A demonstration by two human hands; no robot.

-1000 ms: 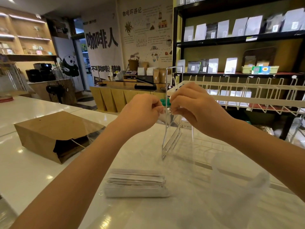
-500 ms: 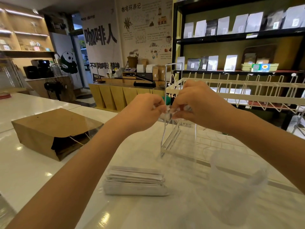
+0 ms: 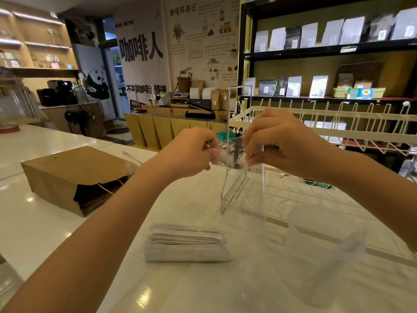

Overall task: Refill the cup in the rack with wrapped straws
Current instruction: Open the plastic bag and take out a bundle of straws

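My left hand and my right hand are raised over the white counter. Each pinches the top edge of a clear plastic bag, and the edge is stretched between them. The bag hangs down to the counter, and a flat stack of paper-wrapped straws lies at its bottom. A translucent plastic cup stands upright to the right, blurred behind the plastic film. The white wire rack rises behind my right hand. Whether the cup stands on the rack's base I cannot tell.
A brown paper bag lies on its side at the left of the counter. A clear acrylic stand is upright just behind my hands. Dark shelves with pouches fill the back right.
My hands have drawn slightly apart, and the bag's top edge is stretched wider between them. The straws and cup have not moved.
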